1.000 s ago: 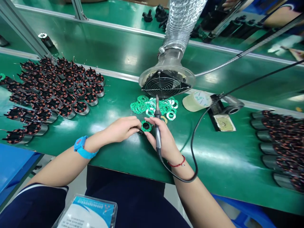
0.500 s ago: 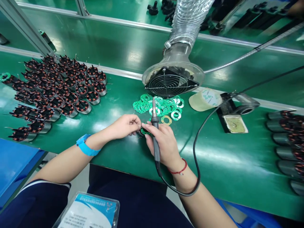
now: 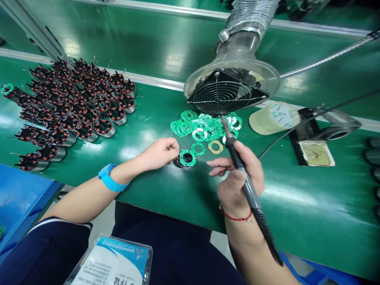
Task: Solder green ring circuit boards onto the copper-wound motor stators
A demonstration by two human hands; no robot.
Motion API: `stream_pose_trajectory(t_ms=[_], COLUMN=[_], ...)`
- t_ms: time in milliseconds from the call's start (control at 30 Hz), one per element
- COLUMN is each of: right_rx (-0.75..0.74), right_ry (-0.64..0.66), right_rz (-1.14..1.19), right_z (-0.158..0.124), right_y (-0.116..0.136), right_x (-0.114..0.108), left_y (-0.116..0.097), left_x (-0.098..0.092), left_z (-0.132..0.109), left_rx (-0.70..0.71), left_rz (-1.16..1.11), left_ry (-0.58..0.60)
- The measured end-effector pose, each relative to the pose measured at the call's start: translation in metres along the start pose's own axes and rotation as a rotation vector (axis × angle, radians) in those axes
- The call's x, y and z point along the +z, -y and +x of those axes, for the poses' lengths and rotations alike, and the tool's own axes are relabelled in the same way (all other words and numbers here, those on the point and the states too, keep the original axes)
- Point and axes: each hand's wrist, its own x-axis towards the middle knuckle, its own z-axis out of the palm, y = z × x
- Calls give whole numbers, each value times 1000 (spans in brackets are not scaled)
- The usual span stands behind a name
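My left hand [image 3: 160, 152] is closed in a pinch on a small motor stator topped with a green ring board [image 3: 186, 158], resting on the green table. My right hand [image 3: 239, 174] grips a black soldering iron [image 3: 242, 172] a short way right of the stator. The iron's tip points up and away toward a pile of green ring boards [image 3: 204, 126]. Two fingers of that hand stretch out toward the stator without touching it.
Many copper-wound stators [image 3: 71, 107] stand in rows at the left. A fume extractor fan [image 3: 228, 93] on a foil hose sits behind the boards. A tape roll [image 3: 274, 116], a soldering stand with sponge [image 3: 316, 152] and more dark parts [image 3: 374, 158] lie at the right.
My right hand has drawn back to the right, away from the stator, and the iron has tilted over. My left hand still holds the stator. The view has moved closer and lower.
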Motion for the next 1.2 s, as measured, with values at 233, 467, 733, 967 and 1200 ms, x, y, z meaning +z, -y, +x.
stream_pose_trajectory(t_ms=[233,467,733,967,1200], right_rx=[48,91,152,159,125], right_ry=[-61,-8,-58,-48,-63], right_rz=[74,56,65,79,83], right_z=[2,-3,1,1,1], right_y=[5,6,11,12,12], right_x=[-3,-5,-4,-4,-3], left_y=[4,1,0,1,-2], left_x=[0,0,1,2,2], left_z=[2,1,0,0,-1], left_rx=[39,26,23,34,46], left_rz=[48,81,72,86,167], left_ry=[0,3,-9,-21,-39])
